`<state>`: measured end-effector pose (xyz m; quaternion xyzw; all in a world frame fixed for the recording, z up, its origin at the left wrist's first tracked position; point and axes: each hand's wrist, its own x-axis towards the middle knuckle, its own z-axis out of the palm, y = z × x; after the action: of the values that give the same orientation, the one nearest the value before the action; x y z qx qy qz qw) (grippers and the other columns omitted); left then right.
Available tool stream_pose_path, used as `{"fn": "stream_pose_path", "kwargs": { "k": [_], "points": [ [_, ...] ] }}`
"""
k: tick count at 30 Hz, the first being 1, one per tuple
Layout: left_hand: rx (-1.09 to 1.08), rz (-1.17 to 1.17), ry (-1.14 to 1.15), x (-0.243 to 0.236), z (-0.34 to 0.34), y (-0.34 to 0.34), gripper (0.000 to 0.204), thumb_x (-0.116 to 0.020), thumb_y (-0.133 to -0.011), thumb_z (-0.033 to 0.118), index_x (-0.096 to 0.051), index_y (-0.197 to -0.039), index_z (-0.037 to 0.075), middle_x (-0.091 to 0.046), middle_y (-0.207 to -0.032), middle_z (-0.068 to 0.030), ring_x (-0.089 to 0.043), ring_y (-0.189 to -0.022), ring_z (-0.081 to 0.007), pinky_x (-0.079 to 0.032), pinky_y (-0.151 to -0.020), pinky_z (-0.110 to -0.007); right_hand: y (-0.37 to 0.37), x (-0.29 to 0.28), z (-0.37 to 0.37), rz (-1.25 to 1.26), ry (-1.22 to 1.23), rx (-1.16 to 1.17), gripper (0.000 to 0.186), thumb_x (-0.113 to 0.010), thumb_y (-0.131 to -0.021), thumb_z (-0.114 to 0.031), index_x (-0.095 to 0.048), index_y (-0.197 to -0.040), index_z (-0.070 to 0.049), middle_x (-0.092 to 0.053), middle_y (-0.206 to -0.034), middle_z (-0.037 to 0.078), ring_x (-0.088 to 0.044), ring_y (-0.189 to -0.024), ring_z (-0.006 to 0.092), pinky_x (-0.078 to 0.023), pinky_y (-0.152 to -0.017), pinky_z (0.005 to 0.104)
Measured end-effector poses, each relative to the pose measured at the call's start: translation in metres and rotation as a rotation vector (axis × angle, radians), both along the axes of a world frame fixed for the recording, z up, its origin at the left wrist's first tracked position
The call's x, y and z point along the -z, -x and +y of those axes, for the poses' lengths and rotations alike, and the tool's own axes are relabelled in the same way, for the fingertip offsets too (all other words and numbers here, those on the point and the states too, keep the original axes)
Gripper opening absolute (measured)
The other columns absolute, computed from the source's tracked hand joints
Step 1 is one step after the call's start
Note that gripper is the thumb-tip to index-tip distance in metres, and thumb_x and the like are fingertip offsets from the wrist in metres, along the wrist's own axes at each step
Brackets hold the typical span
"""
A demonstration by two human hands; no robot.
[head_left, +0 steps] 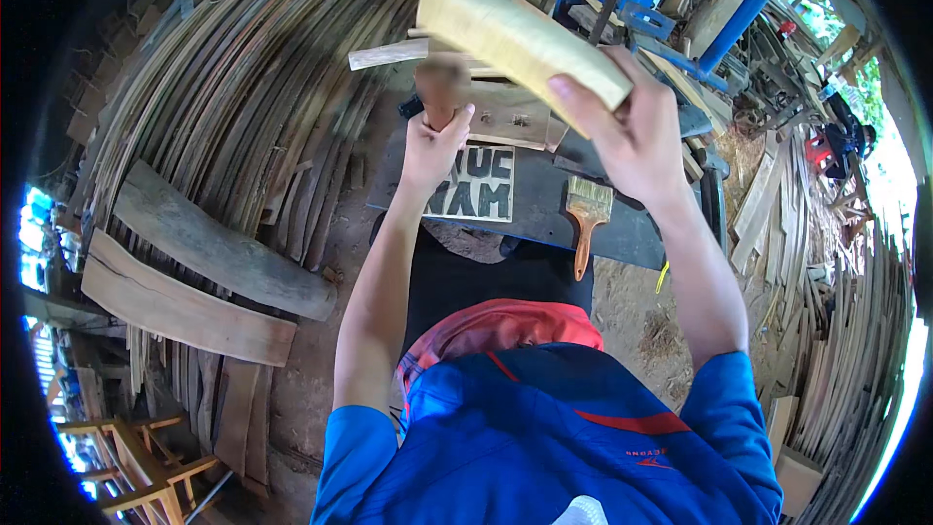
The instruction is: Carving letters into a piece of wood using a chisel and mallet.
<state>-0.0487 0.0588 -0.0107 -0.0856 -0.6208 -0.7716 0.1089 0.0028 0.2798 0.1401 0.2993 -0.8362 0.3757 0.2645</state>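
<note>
My left hand (pixel 435 146) is closed round a brown wooden handle (pixel 443 97), whose upper part is blurred. My right hand (pixel 632 131) grips the end of a pale yellow wooden board (pixel 510 29), raised and slanting up to the left. Below them is a dark metal work table (pixel 398 190) with a square lettered plate (pixel 489 196) and a wide paintbrush (pixel 587 224) with an orange-brown handle, lying toward the right. A short pale wood piece (pixel 387 53) and a flat wooden board (pixel 515 122) lie behind my hands, partly hidden.
A blue machine with a blade (pixel 719 39) stands beyond the table. Long wood strips (pixel 224 68) are piled at the left, with two wide planks (pixel 185 297). More strips (pixel 855 340) line the right. A wooden chair frame (pixel 136 467) is at lower left.
</note>
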Motion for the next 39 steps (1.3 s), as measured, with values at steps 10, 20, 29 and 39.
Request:
{"fn": "stream_pose_path", "kwargs": {
  "k": [10,20,29,39],
  "points": [
    [-0.242,0.177,-0.538,0.025,-0.027,-0.064,0.02,-0.055,-0.086,0.003,-0.04,-0.076,0.01,-0.038,-0.06,-0.0002,-0.037,-0.052,-0.0118,-0.033,-0.054,-0.029,-0.047,0.179,0.007,-0.936,0.784,0.09,0.037,-0.067,-0.093,-0.033,-0.061,-0.104,0.002,-0.058,-0.064,0.004,-0.048,-0.042,0.0066,-0.036,-0.037,0.0239],
    [-0.299,0.164,-0.523,0.012,-0.045,-0.062,0.029,-0.054,-0.086,0.008,-0.032,-0.066,0.012,-0.032,-0.052,0.0004,-0.03,-0.045,-0.0115,-0.027,-0.048,-0.029,-0.06,0.233,0.01,-0.957,0.575,0.187,0.038,-0.067,-0.092,-0.037,-0.061,-0.093,0.001,-0.056,-0.058,0.003,-0.053,-0.044,0.0103,-0.039,-0.041,0.0273],
    [-0.11,0.06,-0.395,0.003,-0.034,-0.027,0.033,-0.051,-0.091,0.011,-0.031,-0.065,0.013,-0.03,-0.051,0.0011,-0.028,-0.044,-0.0114,-0.026,-0.047,-0.029,-0.061,0.239,0.008,-1.033,0.57,0.199,0.039,-0.066,-0.093,-0.037,-0.059,-0.099,0.001,-0.058,-0.063,0.004,-0.053,-0.047,0.0091,-0.041,-0.043,0.0259],
    [-0.124,-0.056,-0.295,-0.013,-0.025,-0.008,0.034,-0.056,-0.091,0.012,-0.034,-0.065,0.012,-0.03,-0.05,0.0023,-0.027,-0.042,-0.0094,-0.025,-0.046,-0.027,-0.056,0.243,0.005,-1.028,0.573,0.175,0.04,-0.066,-0.094,-0.038,-0.058,-0.099,0.001,-0.058,-0.063,0.004,-0.054,-0.049,0.01,-0.042,-0.044,0.027]
  ]
}}
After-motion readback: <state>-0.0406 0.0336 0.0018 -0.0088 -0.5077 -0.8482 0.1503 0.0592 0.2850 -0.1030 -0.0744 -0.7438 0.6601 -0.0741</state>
